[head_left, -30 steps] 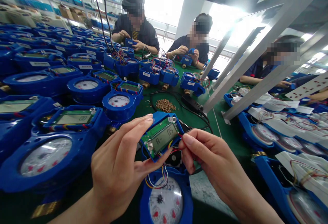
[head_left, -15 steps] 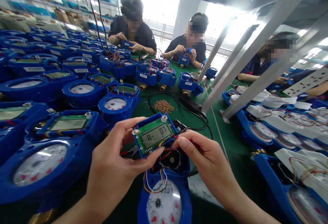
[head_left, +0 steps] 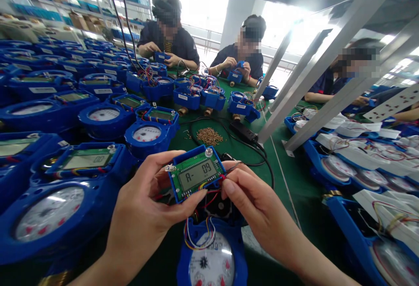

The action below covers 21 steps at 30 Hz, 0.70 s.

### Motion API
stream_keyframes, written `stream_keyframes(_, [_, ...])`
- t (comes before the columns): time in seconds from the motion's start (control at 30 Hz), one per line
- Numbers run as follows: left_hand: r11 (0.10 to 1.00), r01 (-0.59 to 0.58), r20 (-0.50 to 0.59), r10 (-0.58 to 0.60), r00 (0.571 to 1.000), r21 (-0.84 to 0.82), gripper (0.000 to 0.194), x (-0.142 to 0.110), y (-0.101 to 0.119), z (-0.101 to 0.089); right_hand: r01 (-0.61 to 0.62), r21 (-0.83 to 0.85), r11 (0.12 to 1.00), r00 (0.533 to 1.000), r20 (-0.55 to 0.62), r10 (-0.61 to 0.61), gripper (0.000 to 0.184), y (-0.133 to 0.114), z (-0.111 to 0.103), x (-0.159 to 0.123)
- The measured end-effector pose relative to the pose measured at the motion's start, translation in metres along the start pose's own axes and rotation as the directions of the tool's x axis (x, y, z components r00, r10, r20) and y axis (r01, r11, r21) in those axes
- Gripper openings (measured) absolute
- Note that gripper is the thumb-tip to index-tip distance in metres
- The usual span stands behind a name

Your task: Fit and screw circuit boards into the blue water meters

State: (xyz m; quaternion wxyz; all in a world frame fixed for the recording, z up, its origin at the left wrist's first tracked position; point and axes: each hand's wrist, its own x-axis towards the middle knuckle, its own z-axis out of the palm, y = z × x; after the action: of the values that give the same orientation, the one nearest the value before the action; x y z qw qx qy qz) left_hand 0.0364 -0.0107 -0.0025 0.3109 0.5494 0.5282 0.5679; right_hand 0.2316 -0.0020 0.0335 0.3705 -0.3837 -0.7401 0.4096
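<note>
A blue-framed LCD circuit board module [head_left: 198, 173] is gripped at its left side and lower edge by my left hand [head_left: 147, 199]. Its display reads "A- 09". My right hand [head_left: 252, 194] is closed, thumb against fingers, at the module's right edge, pinching thin red and dark wires [head_left: 225, 177]. Below the module stands a blue water meter [head_left: 212, 260] with a white dial and red pointers. Yellow, white, red and blue wires [head_left: 200, 233] loop over its dial. The module and my hands partly hide the meter's open upper compartment.
Blue water meters with displays [head_left: 147, 133] crowd the left. A pile of small brass screws [head_left: 209, 136] lies ahead, beside black cables and a power strip [head_left: 242, 132]. Meters with white covers [head_left: 353, 159] line the right, behind slanted metal posts [head_left: 314, 81]. Several co-workers [head_left: 168, 33] sit opposite.
The display has gone from "A- 07" to "A- 09". My right hand has moved slightly left, closer against the module's edge. My left hand keeps its hold.
</note>
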Motion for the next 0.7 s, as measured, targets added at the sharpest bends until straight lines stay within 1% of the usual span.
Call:
stream_keyframes(0.17, [1.0, 0.01, 0.006, -0.01, 1.0, 0.0, 0.054, 0.0, 0.001, -0.001, 0.027, 0.023, 0.999, 1.0, -0.013, -0.027, 0.027, 0.004, -0.004, 0.005])
stream_keyframes(0.27, [0.999, 0.043, 0.026, -0.042, 0.999, -0.026, 0.055, 0.0, 0.001, -0.001, 0.059, 0.001, 0.998, 0.998, -0.034, -0.059, 0.027, 0.009, -0.005, 0.008])
stream_keyframes(0.37, [0.995, 0.072, 0.06, -0.068, 0.996, -0.068, 0.053, 0.002, 0.0, -0.002, 0.094, -0.059, 0.994, 0.991, -0.09, -0.099, 0.023, 0.014, 0.0, 0.008])
stream_keyframes(0.43, [0.992, 0.098, 0.086, -0.091, 0.992, -0.083, 0.052, 0.003, 0.001, -0.001, 0.149, -0.138, 0.979, 0.973, -0.158, -0.17, 0.019, 0.017, 0.006, 0.006])
stream_keyframes(0.5, [0.987, 0.134, 0.099, -0.125, 0.987, -0.089, 0.051, 0.005, 0.003, 0.0, 0.208, -0.246, 0.947, 0.943, -0.208, -0.261, 0.017, 0.018, 0.01, 0.004])
stream_keyframes(0.57, [0.982, 0.165, 0.094, -0.157, 0.983, -0.088, 0.05, 0.005, 0.005, 0.002, 0.244, -0.37, 0.897, 0.922, -0.197, -0.332, 0.016, 0.013, 0.01, 0.0])
stream_keyframes(0.7, [0.979, 0.178, 0.088, -0.17, 0.982, -0.095, 0.05, 0.006, 0.01, 0.004, 0.231, -0.586, 0.777, 0.919, -0.132, -0.372, 0.013, -0.01, -0.005, -0.012])
